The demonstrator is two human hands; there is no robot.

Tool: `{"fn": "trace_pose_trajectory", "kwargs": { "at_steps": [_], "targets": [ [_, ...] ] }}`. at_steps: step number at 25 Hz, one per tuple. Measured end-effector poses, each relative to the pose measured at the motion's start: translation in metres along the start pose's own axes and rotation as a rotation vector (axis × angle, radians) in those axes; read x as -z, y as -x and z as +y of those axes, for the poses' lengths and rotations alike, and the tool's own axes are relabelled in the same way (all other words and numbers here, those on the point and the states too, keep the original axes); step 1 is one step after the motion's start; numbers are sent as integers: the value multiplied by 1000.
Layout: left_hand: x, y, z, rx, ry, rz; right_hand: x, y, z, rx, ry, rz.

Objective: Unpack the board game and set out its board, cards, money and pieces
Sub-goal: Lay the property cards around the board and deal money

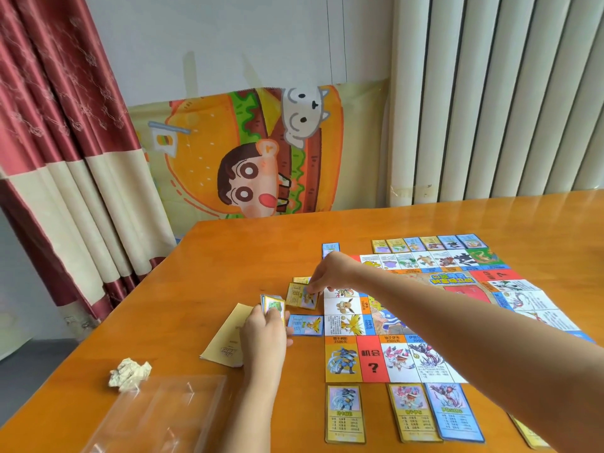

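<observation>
Nearest of all, below and left of the left hand (261,335), a clear plastic bag (157,416) lies flat on the table (228,250). The wood shows through it, so it looks empty. Just past it sits a crumpled paper ball (130,376). To the right of the left forearm, three cards (413,411) lie face up in a row along the near edge of the board (457,305).

The left hand grips a stack of cards (273,305), fingers curled round its lower end. It holds them upright over a beige envelope (225,338) that lies partly under the hand; whether anything is inside cannot be told. Just right of this hand a blue card (305,325) lies flat beside the board's left edge.

Further off, the right hand (330,273), its arm stretched over the board, pinches a yellow card (302,296) by its far end, low over the table just beside the board.

The cards look thin, light and glossy, so a loosely held stack would probably slide apart. It is best clamped by its long edges, and single cards taken by a corner. The board seems to be creased paper and would likely shift under a dragging arm.

Beyond the right hand lie a far blue card (330,249) and a row of six cards (428,245) along the board's far edge.
</observation>
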State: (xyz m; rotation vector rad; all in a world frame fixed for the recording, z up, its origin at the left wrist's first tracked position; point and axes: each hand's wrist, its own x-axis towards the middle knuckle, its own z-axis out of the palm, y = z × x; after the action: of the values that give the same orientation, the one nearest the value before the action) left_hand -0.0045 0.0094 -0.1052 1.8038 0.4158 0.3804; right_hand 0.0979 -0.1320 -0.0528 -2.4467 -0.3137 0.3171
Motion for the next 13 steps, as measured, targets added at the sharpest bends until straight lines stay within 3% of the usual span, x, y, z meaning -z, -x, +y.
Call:
{"fn": "trace_pose_trajectory", "kwargs": {
  "at_steps": [6, 13],
  "targets": [
    [1, 9, 2, -108, -308, -63, -11, -9, 2, 34, 155, 1],
    [1, 14, 6, -73, -313, -46, -17, -12, -2, 68, 285, -37]
  ]
}}
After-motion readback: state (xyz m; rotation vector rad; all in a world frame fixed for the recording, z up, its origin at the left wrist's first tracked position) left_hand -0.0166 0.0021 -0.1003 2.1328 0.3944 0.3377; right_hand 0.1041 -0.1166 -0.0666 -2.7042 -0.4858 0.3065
